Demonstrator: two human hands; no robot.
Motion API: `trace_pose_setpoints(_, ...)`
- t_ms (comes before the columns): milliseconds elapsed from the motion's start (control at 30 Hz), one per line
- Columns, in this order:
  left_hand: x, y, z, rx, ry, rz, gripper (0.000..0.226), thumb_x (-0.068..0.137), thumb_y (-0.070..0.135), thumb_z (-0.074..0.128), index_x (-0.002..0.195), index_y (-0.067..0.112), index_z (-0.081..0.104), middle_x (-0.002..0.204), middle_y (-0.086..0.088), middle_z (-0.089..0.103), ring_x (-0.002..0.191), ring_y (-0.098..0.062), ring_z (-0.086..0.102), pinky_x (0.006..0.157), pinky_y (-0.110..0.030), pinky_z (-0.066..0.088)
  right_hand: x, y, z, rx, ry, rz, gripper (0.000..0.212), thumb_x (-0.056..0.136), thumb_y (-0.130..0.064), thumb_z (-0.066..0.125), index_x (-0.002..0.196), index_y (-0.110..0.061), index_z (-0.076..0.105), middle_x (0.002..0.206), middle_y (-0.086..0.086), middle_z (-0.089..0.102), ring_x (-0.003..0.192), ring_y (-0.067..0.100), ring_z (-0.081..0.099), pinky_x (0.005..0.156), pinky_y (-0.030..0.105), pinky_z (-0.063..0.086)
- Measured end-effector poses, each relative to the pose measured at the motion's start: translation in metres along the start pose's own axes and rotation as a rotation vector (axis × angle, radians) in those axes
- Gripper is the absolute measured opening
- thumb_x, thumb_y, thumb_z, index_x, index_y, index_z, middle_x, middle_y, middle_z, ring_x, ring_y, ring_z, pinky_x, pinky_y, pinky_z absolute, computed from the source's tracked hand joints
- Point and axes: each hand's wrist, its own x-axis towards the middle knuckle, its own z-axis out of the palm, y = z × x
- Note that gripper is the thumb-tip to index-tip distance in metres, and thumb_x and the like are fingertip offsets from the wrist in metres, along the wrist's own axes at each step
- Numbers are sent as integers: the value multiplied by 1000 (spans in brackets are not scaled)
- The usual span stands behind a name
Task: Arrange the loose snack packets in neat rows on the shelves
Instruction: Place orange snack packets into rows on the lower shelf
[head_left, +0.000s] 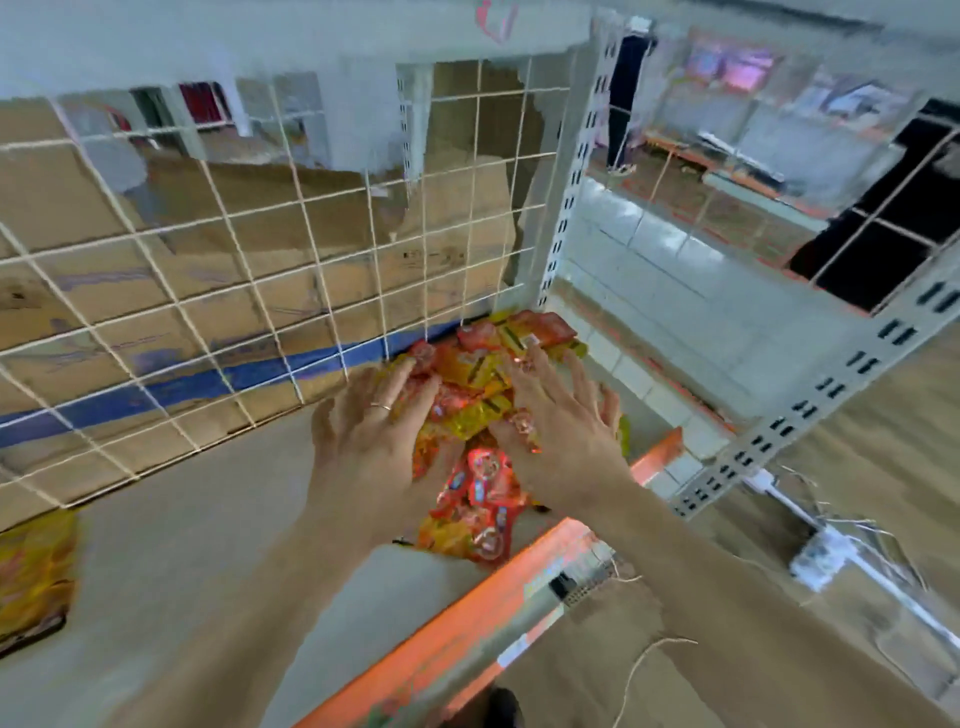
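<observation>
left hand (371, 441) palm down, fingers (383, 402) spread, right hand (566, 441) beside it likewise, forearms extended forward

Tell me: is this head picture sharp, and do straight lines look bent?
Head view: soft and smeared, worst behind the white wire grid; the wide lens bows that grid; the red and yellow foil snack packets glint under the left hand and right hand, print unreadable; light even, no hard shadows.
</observation>
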Motion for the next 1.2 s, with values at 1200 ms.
trace_pose_setpoints(1200, 172, 53, 100, 64, -223, -102, 57, 91, 62, 43, 134, 25, 51, 138, -2, 47, 124, -27, 49, 106, -51, 38, 164, 126, 49, 72, -158, -14, 63, 75, -19, 50, 138, -30, 50, 144, -7, 43, 136, 21, 28, 113, 50, 19)
